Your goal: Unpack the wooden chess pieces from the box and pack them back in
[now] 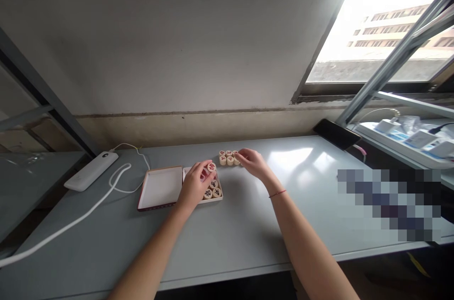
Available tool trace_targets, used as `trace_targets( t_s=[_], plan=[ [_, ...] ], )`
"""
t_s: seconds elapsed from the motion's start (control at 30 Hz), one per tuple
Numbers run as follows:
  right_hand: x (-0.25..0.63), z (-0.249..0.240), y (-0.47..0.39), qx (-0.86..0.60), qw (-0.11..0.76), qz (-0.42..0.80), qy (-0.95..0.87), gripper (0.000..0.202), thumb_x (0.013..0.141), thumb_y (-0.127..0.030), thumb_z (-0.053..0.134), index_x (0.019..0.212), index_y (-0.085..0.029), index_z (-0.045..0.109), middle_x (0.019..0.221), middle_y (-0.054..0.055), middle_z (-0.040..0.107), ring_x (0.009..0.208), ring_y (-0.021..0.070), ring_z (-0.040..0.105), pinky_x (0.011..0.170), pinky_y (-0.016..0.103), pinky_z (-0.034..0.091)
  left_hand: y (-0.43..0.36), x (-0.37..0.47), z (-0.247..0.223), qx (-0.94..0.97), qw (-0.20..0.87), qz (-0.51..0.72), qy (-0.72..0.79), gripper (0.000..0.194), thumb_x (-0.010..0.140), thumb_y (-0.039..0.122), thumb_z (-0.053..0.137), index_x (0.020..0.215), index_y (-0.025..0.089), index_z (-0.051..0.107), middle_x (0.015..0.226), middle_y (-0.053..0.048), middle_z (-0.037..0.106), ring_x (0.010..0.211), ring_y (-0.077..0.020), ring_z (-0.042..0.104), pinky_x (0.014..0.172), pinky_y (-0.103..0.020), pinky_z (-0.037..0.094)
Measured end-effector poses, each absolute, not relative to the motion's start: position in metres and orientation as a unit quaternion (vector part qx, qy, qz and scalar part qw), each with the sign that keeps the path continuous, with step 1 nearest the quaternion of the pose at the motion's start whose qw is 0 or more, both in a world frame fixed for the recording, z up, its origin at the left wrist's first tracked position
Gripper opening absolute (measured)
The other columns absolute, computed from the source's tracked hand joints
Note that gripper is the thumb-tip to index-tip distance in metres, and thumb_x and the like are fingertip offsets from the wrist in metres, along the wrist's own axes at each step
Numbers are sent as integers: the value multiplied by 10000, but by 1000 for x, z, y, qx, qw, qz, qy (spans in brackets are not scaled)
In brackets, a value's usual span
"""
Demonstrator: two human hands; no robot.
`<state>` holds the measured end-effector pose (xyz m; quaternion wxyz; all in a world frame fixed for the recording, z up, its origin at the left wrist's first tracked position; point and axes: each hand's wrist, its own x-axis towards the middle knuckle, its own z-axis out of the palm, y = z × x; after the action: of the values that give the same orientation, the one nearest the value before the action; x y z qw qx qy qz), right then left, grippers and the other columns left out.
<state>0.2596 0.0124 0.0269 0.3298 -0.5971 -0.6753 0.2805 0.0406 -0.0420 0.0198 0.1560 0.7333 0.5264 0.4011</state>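
Observation:
My left hand (pixel 196 182) holds a round wooden piece (pixel 212 167) with a red character between thumb and fingers, above an open box. The box's right half (pixel 213 200) holds several round pieces (pixel 216 192) with dark characters; my hand hides part of it. Its empty white lid half (pixel 161 188) lies open on the left. My right hand (pixel 251 162) is closed at the right end of two rows of similar pieces (pixel 230 160) behind the box. Its fingertips touch or cover the end pieces, and whether it grips one is hidden.
A white power bank (pixel 92 171) and a white cable (pixel 88 213) lie on the grey desk (pixel 255 233) at the left. At the back right are a black phone-like object (pixel 336 134) and a power strip (pixel 404 144) with plugs. Metal posts flank the desk.

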Motion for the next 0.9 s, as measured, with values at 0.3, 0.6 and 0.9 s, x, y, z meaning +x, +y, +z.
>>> trace_targets(
  t_s=[0.3,0.6,0.9],
  plan=[
    [218,46,-12,-410,349,484,-690,314,803,-454,505,664,-173,503,570,-37,404,523,86,352,466,206,268,-44,43,21,763,148,390,493,279,879,345,559,1144,257,551,1056,-29,657,917,-178,624,853,-317,500],
    [287,22,20,-701,272,213,-624,260,759,-337,406,538,-200,387,516,-21,367,531,115,317,465,240,223,-46,41,21,766,147,363,510,255,893,248,481,1141,244,538,1059,-30,615,956,-167,595,875,-297,478],
    [288,12,23,-691,214,230,-651,317,787,-384,425,536,-197,373,519,-20,377,525,112,329,476,242,220,-44,40,20,764,162,362,510,236,887,251,468,1103,234,560,1107,-38,609,1007,-171,589,904,-298,471]
  ],
)
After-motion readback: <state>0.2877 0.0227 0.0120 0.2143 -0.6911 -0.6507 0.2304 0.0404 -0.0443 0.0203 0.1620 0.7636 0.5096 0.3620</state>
